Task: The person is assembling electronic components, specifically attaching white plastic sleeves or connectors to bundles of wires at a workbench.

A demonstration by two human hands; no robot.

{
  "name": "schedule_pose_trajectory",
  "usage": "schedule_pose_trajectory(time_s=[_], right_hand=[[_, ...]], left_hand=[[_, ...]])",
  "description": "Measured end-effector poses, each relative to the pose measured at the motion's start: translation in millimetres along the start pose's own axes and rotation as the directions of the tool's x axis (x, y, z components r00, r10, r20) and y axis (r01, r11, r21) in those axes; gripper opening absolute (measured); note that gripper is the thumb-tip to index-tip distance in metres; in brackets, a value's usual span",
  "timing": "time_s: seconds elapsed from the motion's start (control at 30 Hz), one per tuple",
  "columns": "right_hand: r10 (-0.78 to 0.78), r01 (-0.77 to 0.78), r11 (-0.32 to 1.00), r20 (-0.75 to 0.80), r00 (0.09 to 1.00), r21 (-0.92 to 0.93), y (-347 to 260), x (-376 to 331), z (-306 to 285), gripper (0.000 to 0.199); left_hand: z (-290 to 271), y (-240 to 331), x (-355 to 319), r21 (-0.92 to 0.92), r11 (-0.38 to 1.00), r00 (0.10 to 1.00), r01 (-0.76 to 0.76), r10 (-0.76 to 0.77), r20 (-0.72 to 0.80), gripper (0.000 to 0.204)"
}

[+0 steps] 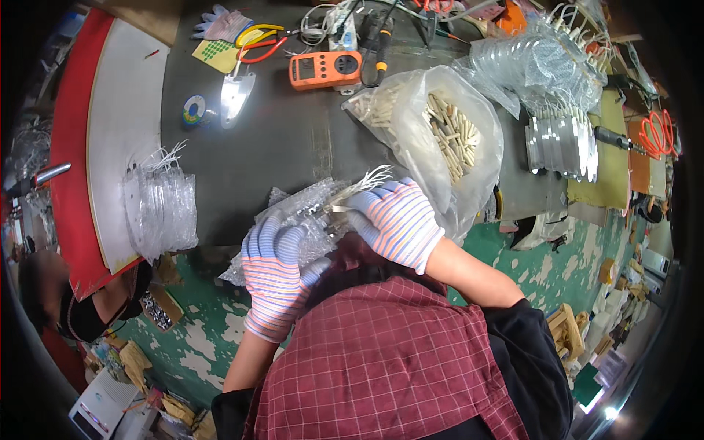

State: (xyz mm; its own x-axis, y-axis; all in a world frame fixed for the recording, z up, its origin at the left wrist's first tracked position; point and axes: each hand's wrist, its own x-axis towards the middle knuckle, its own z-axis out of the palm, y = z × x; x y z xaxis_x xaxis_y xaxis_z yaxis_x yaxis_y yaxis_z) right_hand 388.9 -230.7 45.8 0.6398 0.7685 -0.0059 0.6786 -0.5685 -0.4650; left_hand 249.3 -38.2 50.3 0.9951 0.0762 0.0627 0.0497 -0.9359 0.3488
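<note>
The workbench [293, 147] is a dark, worn sheet with a red-edged white board [121, 110] on its left and a green floor with flaking paint [557, 257] below. The bench is crowded: an orange multimeter [325, 69] sits at the far edge beside red- and yellow-handled pliers [257, 40], a small solder reel [193, 110] and a spare pair of gloves [224, 23]. To the right an open clear bag of pale short sticks [447, 132] slumps toward the front edge, with a heap of clear-wrapped metal pieces [543, 70] and a row of shiny metal plates [561, 147] behind it. A stack of bubble-wrapped parts with white wires [161, 202] stands at the left.

Both hands wear striped knit gloves. The left hand [275, 275] curls around the near end of a bubble-wrap packet [301, 213] at the front edge of the bench, fingers closed over the wrap. The right hand [396, 220] rests on the packet's far end, its fingertips pinching a thin metal strip with white leads [359, 187] that pokes out of the wrap.

The packet overhangs the bench edge, so a loosened grip could drop it to the floor. Pulling the strip hard against the wrap could bend the leads or tear them free. The gloves likely dull the feel of so thin a part. The right forearm lies close to the sagging bag, and a nudge could spill the sticks.
</note>
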Motion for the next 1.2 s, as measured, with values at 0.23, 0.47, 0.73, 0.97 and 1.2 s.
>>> schedule_pose_trajectory(time_s=[0.23, 0.47, 0.73, 0.97, 1.2], right_hand=[[0.048, -0.058, 0.994, 0.110, 0.993, 0.096, -2, 9, 0, 0.025], [-0.539, 0.538, 0.842, -0.100, 0.836, -0.034, 13, 20, -19, 0.030], [-0.199, 0.238, 0.966, -0.297, 0.934, 0.100, 18, 9, -25, 0.019], [-0.083, 0.087, 0.994, -0.075, 0.994, 0.060, 8, -22, 5, 0.016], [0.146, -0.119, 0.971, -0.117, 0.982, 0.209, 32, -48, -14, 0.014]], left_hand=[[-4, -8, -4, 0.055, 0.991, 0.992, -0.119, 0.121, -0.046, 0.064], [-33, -14, 8, -0.421, 0.907, 0.984, 0.012, 0.065, 0.168, 0.071], [-20, -7, 3, -0.226, 0.974, 0.999, -0.016, 0.023, 0.029, 0.066], [-10, 3, 5, 0.012, 1.000, 1.000, -0.013, 0.013, 0.001, 0.060], [-10, 10, 19, 0.113, 0.991, 0.997, -0.075, 0.075, 0.003, 0.058]])
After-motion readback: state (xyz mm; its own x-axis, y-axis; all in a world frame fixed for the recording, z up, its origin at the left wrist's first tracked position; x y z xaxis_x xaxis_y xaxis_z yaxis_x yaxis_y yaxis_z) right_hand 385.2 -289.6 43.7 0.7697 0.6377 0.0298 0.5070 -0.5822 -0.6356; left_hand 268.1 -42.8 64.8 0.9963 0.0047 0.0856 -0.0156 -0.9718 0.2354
